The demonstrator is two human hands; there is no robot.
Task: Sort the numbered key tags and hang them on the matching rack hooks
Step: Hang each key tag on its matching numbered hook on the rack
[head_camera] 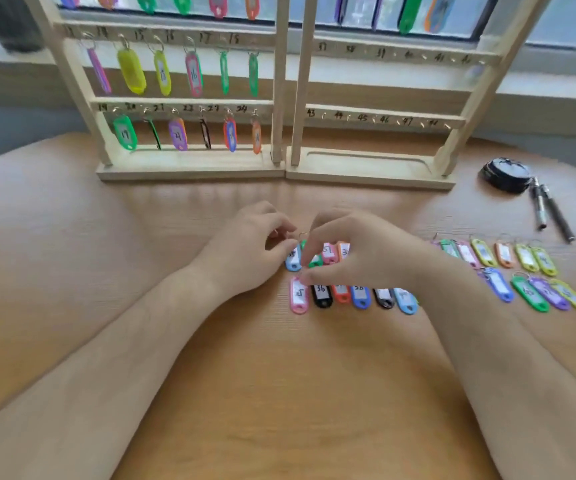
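The right hand (349, 252) curls down over the far row of tags on the table (279, 393). Its thumb and forefinger pinch the green tag (315, 260), which lies near-to-far with its ring pointing toward the rack (366, 169). The left hand (252, 249), equally near, curls beside the blue tag (293, 263); its grip cannot be told.

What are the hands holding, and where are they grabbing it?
Cannot tell for sure. The left hand and the right hand curl fingers near a metal ring by the green tag, but blur hides any pinch.
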